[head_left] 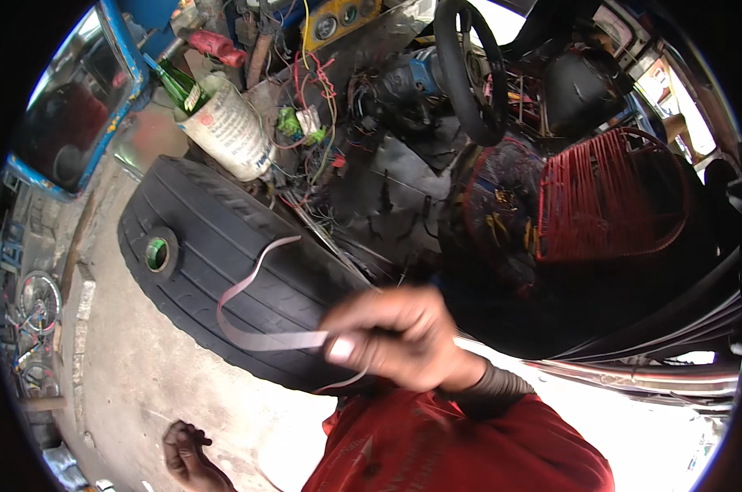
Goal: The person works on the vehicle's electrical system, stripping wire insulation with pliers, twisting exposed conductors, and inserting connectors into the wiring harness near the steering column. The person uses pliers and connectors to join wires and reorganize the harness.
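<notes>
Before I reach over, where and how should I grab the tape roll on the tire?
Probably take the tape roll by its rim, coming from your side with your left hand, the grip straddling hole and outer edge. The hole faces you and the rim sits uncovered on the tire, while your right hand pinches the strip.
</notes>
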Action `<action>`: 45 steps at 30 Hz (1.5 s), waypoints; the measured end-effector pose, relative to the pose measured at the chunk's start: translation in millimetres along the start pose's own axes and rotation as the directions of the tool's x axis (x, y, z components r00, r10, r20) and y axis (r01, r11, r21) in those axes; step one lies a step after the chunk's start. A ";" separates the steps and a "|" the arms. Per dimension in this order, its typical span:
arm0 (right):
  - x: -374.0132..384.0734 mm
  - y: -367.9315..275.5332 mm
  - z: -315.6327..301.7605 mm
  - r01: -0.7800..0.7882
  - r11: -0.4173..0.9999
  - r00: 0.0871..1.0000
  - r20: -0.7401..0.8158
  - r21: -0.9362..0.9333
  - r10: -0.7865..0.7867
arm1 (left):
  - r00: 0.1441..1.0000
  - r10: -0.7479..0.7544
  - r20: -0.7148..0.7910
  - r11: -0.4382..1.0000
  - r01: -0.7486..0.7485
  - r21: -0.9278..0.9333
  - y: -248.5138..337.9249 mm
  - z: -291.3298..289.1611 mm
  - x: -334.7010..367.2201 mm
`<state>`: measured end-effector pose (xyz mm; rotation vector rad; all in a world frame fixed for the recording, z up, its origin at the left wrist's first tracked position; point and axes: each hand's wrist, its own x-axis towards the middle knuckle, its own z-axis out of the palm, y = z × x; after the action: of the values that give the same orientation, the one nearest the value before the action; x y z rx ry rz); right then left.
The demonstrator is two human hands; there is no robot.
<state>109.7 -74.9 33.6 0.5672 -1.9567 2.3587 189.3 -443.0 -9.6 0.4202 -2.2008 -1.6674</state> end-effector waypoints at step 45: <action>-154.7 175.7 -431.8 -0.957 -0.232 0.151 -0.983 -0.172 0.102 | 0.777 0.263 0.572 0.838 -0.477 0.264 127.9 239.0 23.9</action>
<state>98.5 332.6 -240.4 -1.7459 -2.7407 0.2891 58.6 -213.7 56.6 -0.4329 -2.7837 -1.1936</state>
